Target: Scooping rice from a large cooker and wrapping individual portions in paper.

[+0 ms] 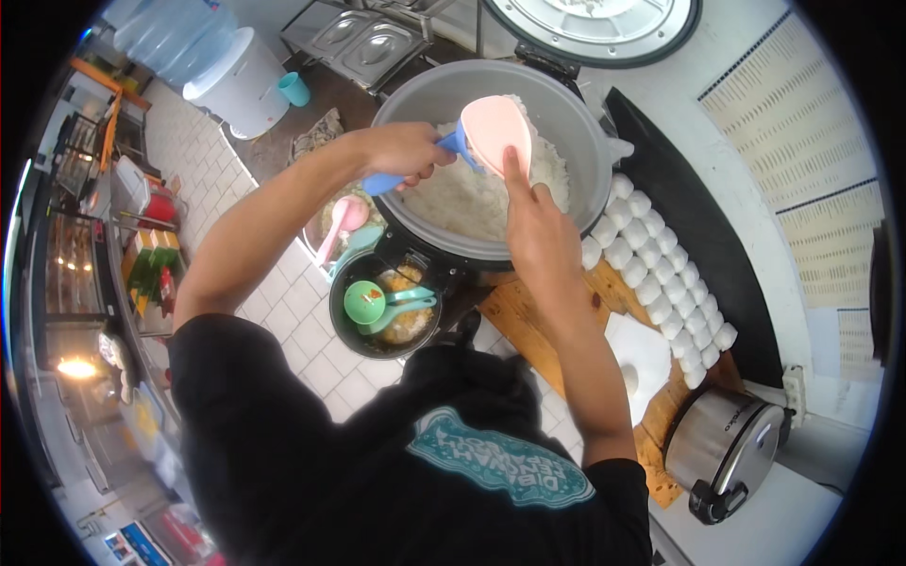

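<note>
Above a big open rice cooker pot (596,117), my left hand (407,150) grips the handle of a blue plastic scoop (383,184). A pale pink rice paddle (493,131) is held in my right hand (541,223), index finger laid along its blade. The blade lies flat over the scoop's mouth, so the inside of the scoop is mostly hidden. White cooked rice (453,205) fills the bottom of the pot and climbs its far right wall.
Near my body sits a dark pot (340,332) with green ladles. A pink ladle (347,216) rests in a container behind it. Rows of white wrapped parcels (662,272), white paper sheets (637,354) and a smaller steel cooker (715,439) stand right. The cooker's lid (601,28) is raised.
</note>
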Tool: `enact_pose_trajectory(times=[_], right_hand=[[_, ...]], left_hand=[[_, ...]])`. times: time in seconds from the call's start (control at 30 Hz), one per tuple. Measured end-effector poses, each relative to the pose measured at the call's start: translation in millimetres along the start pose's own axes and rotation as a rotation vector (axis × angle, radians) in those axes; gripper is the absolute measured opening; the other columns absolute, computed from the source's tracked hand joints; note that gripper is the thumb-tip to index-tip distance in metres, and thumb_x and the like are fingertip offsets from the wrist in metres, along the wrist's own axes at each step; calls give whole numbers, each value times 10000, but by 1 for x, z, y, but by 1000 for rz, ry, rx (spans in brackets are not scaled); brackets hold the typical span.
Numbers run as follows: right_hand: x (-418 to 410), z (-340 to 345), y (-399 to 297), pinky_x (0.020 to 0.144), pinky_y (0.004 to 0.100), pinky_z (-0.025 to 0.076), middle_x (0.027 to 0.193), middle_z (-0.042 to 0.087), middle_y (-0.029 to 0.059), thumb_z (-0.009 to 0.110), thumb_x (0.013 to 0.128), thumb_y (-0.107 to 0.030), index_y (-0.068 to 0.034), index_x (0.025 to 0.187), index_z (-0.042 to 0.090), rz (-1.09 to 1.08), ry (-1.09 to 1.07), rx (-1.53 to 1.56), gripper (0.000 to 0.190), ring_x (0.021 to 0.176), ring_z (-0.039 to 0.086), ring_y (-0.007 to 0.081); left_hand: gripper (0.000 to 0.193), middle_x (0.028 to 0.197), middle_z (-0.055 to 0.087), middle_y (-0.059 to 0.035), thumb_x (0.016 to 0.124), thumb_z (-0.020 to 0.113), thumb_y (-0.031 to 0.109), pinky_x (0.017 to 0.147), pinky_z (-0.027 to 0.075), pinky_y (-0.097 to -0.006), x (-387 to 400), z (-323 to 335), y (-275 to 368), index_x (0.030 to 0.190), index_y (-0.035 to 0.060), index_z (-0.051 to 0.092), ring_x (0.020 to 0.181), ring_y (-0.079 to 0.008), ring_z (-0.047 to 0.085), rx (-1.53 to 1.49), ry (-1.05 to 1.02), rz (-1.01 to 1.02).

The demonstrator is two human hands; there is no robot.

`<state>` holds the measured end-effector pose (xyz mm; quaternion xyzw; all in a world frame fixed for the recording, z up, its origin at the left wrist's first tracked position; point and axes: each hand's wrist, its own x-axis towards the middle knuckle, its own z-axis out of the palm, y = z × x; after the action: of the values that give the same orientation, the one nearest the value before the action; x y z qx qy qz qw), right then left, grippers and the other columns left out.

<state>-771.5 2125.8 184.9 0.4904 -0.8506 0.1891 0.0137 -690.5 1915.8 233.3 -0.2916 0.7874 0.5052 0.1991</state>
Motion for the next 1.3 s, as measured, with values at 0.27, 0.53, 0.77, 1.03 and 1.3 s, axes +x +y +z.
enact_pose_trajectory(times=[0.27, 0.53, 0.77, 1.03, 1.3], right_hand=[[41, 5, 9, 636, 463, 529, 831, 611, 194, 476, 876, -89, -154, 1444, 358, -148, -13, -9, 583, 658, 647, 378], [21, -28, -1, 692, 511, 443, 745, 599, 299, 436, 958, -185, -84, 1401, 409, 121, -78, 566, 455, 712, 600, 464], [41, 0, 0, 728, 523, 450, 787, 613, 309, 418, 956, -180, -61, 1408, 387, 5, -63, 498, 468, 766, 609, 469], [65, 27, 6, 732, 465, 490, 895, 605, 341, 430, 954, -183, -27, 1372, 410, 28, 0, 640, 446, 800, 614, 465], [47, -19, 15, 770, 477, 475, 884, 625, 277, 442, 927, -152, -98, 1348, 485, -70, -75, 554, 427, 826, 616, 439]], left_hand=[[175, 612, 379, 47, 953, 509, 239, 415, 337, -243, -4, -16, -14, 911, 70, 523, 469, -57, 368, -222, 156, 68], [157, 627, 392, 43, 952, 510, 224, 437, 348, -259, 9, 9, -19, 966, 68, 524, 489, -67, 392, -586, 221, 118], [344, 694, 626, -190, 946, 456, 224, 559, 508, -384, 14, 27, 9, 969, -101, 567, 595, -256, 657, 3, 543, 182], [251, 682, 522, -85, 945, 490, 214, 471, 463, -331, 23, 41, -21, 903, -32, 513, 520, -164, 541, -268, 452, 129], [135, 663, 445, -8, 928, 506, 161, 458, 424, -277, -3, 57, -23, 917, 27, 497, 517, -101, 456, -540, 370, 49]])
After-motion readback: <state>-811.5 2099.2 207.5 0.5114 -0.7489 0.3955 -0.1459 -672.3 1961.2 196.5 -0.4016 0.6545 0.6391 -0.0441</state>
